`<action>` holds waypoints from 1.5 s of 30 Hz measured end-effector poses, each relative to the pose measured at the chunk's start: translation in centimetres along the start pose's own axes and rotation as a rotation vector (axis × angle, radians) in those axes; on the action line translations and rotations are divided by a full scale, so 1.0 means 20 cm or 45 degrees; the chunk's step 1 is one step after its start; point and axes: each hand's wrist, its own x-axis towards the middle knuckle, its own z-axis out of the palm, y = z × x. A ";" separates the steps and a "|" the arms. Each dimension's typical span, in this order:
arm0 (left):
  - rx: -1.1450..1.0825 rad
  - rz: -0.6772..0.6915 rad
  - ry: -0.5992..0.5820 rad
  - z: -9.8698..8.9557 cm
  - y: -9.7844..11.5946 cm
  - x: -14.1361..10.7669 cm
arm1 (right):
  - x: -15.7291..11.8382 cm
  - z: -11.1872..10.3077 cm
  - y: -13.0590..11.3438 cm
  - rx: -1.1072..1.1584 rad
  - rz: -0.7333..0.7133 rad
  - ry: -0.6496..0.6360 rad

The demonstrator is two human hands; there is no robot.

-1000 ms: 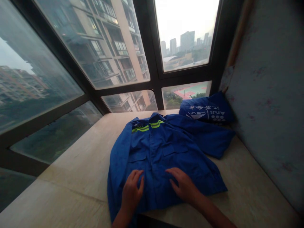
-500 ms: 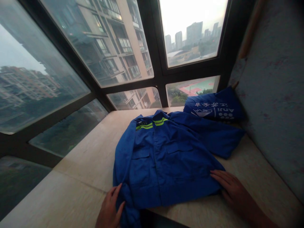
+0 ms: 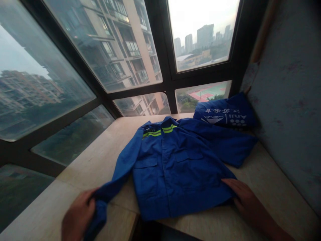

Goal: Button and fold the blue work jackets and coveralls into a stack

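Note:
A blue work jacket (image 3: 180, 174) with yellow-green reflective stripes across the chest lies front up, collar toward the window. Pinched in my left hand (image 3: 79, 212) is the end of its left-side sleeve, pulled out to the side and lifted near the cuff. My right hand (image 3: 247, 197) grips the bottom right corner of the jacket, fingers on top of the hem and thumb at the edge. The other sleeve spreads out to the right on the ledge.
Behind the right sleeve, a folded blue item with white print (image 3: 225, 112) rests in the corner. The pale ledge (image 3: 82, 167) borders dark-framed windows (image 3: 172, 80) and a patterned wall (image 3: 288, 100) on the right. A dark gap (image 3: 155, 231) lies below the hem.
My left hand has moved left, drawing the sleeve away from the jacket's body and uncovering the ledge between them. The right hand has hardly moved at the hem.

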 end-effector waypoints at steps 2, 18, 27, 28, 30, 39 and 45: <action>0.333 0.005 0.260 -0.14 -0.05 0.13 | 0.00 -0.02 -0.01 0.034 0.026 0.001; -0.501 0.222 -0.096 0.79 0.35 -0.57 | 0.09 -0.16 -0.07 0.193 0.409 0.103; -1.117 -0.066 -0.004 0.62 0.74 -0.31 | 0.51 -0.40 -0.44 0.669 0.681 0.224; -1.123 -0.047 0.014 0.60 0.77 -0.27 | 0.54 -0.43 -0.47 0.688 0.678 0.241; -1.100 0.020 0.058 0.57 0.81 -0.21 | 0.58 -0.47 -0.50 0.716 0.688 0.247; -0.764 0.140 0.127 0.73 0.88 -0.21 | 0.53 -0.42 -0.46 0.698 0.732 0.263; -0.677 0.138 0.149 0.79 0.91 -0.14 | 0.45 -0.36 -0.40 0.690 0.803 0.246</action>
